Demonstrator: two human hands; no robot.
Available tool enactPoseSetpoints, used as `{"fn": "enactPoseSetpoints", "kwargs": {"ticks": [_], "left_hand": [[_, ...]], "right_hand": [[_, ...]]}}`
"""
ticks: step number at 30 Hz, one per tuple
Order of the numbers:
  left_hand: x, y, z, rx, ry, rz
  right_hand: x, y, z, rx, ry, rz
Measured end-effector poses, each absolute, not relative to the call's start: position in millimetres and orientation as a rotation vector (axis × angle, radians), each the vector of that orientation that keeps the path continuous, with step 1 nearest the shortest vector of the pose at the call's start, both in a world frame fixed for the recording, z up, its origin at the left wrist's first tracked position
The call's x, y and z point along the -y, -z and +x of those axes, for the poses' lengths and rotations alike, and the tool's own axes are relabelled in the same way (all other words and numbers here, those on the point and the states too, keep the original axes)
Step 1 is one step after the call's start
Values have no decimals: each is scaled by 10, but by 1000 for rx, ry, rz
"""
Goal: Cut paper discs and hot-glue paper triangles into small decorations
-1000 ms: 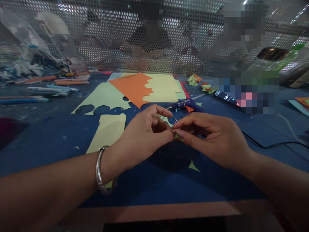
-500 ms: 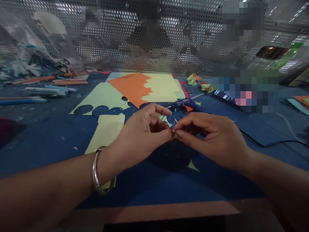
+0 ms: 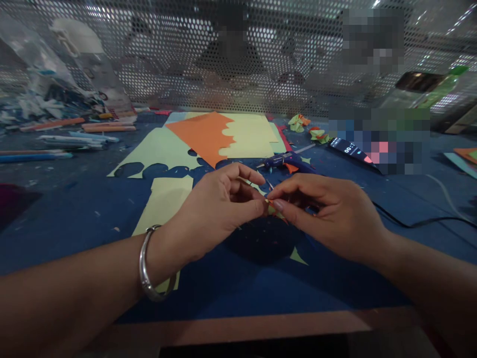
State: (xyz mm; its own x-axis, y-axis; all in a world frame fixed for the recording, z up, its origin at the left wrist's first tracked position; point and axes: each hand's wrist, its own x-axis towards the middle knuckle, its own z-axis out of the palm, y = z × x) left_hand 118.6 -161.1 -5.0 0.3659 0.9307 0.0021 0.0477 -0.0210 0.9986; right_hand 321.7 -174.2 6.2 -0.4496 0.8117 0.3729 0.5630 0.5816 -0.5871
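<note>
My left hand (image 3: 218,211) and my right hand (image 3: 328,214) meet fingertip to fingertip above the blue table (image 3: 74,214). Both pinch one small folded piece of paper (image 3: 270,204), orange and green, mostly hidden by the fingers. A silver bangle (image 3: 147,268) circles my left wrist. Under the hands lie a pale green sheet (image 3: 164,201) and a small green scrap (image 3: 298,257).
Behind the hands lie an orange sheet (image 3: 204,134) on yellow paper (image 3: 253,136), a blue glue gun (image 3: 285,160) with a black cord (image 3: 413,221), and folded paper bits (image 3: 298,123). Pens (image 3: 74,139) clutter the far left. A perforated metal screen (image 3: 238,54) closes the back.
The hands have barely shifted; the fingers have worked slightly on the small paper piece, and my left wrist has moved a little to the left.
</note>
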Motion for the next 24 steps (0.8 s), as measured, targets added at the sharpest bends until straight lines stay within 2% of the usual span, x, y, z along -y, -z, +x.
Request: {"fn": "enactPoseSetpoints", "kwargs": {"ticks": [24], "left_hand": [[1661, 44, 1202, -993, -1090, 1629]], "right_hand": [[1756, -77, 3167, 2128, -523, -1127]]}}
